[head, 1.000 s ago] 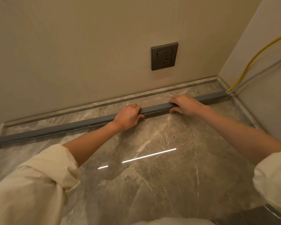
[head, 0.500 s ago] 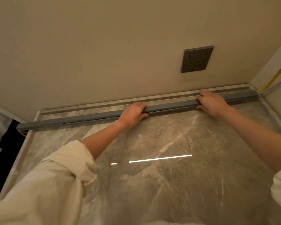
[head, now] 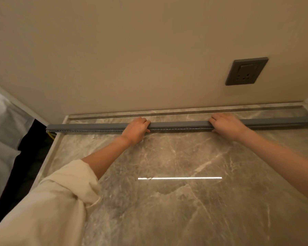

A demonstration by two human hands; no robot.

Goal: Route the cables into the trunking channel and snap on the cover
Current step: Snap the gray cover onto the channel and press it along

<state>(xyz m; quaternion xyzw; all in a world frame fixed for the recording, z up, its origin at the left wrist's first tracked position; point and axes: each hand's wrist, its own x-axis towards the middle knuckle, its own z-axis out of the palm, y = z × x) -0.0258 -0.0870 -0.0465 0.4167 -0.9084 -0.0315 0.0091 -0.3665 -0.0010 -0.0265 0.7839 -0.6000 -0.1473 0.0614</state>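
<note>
Both hands spread since a second ago: left hand (head: 136, 127) and right hand (head: 227, 124) grip the cover (head: 179, 124). We judge the snap-down is moving outward toward 9 and 3 o'clock.

No text, label, brand, number or sign is readable here. The dark wall socket (head: 246, 71) has only its pin holes and a plain switch plate, with no marking that can be made out. The grey trunking (head: 178, 124) shows a row of small slots along its side, but no print.
</note>
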